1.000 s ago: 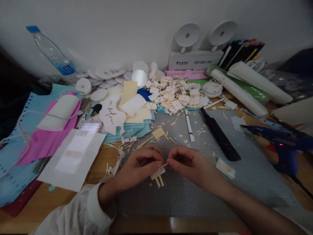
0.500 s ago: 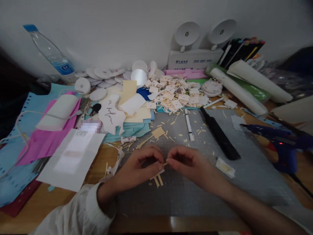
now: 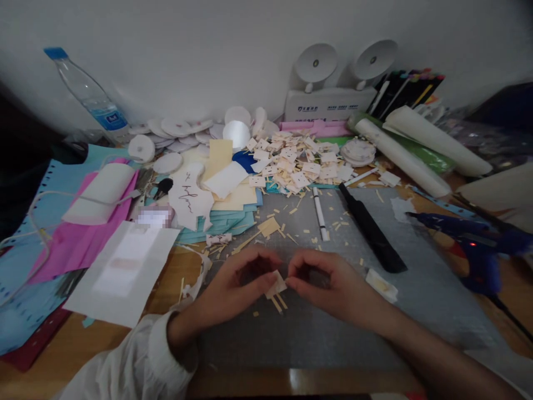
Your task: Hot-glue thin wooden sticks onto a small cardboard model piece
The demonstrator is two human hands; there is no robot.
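Over the grey cutting mat (image 3: 300, 344), my left hand (image 3: 235, 286) pinches a small pale paper figure (image 3: 275, 285) between thumb and fingers. Two narrow yellow paper strips (image 3: 278, 303) hang from its lower edge like legs. My right hand (image 3: 335, 286) is closed in a pinch at the figure's right edge, on what looks like a tiny paper strip, mostly hidden by the fingertips. Beyond both hands lie a yellow paper piece (image 3: 268, 226) and scattered strip offcuts. A heap of similar paper figures (image 3: 293, 161) with small drawn marks rests at the back of the mat.
A white marker (image 3: 320, 214) and a long black object (image 3: 372, 230) lie on the mat. At right is a blue glue gun (image 3: 478, 244) with a red light lit. Coloured paper (image 3: 79, 244), white discs (image 3: 175, 128) and a water bottle (image 3: 89, 94) occupy the left and back.
The paper figure has turned and come further into view between my hands, its strips shifting right. My right fingertips have moved slightly right. The camera view has shifted a little.
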